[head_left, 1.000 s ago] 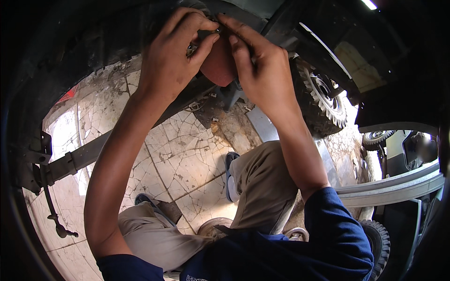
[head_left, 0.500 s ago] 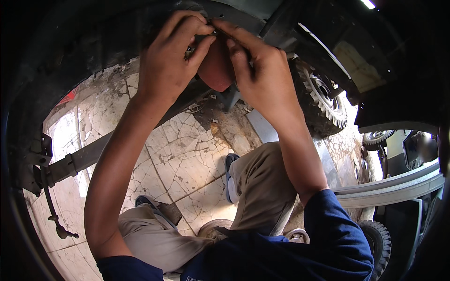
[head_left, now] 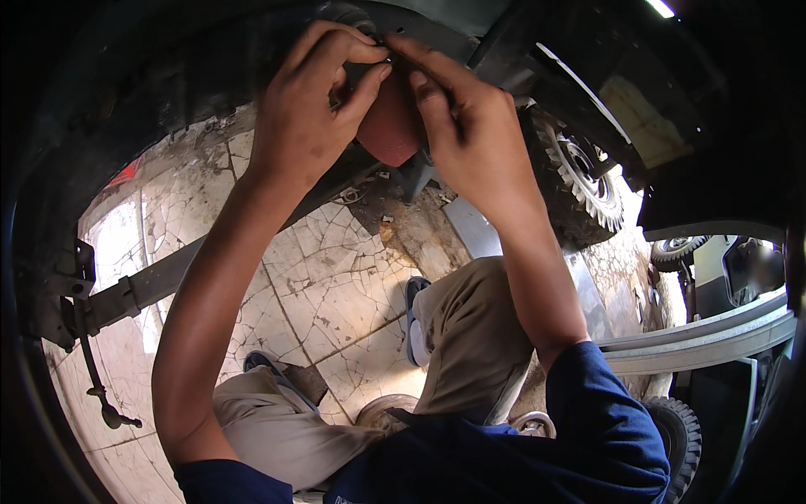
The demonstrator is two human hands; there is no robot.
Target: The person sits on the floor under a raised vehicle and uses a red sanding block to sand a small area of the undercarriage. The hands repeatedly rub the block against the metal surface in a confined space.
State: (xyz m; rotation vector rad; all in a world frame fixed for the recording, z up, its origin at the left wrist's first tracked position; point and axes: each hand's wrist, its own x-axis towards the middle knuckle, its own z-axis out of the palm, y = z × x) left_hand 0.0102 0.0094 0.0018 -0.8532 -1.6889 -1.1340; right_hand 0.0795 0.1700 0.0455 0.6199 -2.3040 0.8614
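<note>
Both of my arms are raised toward the dark underside of a vehicle. With thumb and index finger nearly meeting, my left hand (head_left: 311,101) closes on a small dark part, too hidden for me to make out. My right hand (head_left: 474,118) reaches in from the other side, its index finger stretched to that same spot. Its thumb is held apart, beside a dull red rounded piece (head_left: 390,134) that hangs below and between the hands. My right hand's other fingers are mostly hidden.
A dark metal beam (head_left: 155,281) crosses at the left, with a thin hose (head_left: 94,378) hanging from it. A toothed wheel (head_left: 588,181) stands at the right, near a curved pale rail (head_left: 697,340). Cracked tiles (head_left: 327,277) cover the floor; a dark block (head_left: 304,382) lies by my foot.
Both hands stay at the same small part, with only slight finger movement. The view has shifted a little.
</note>
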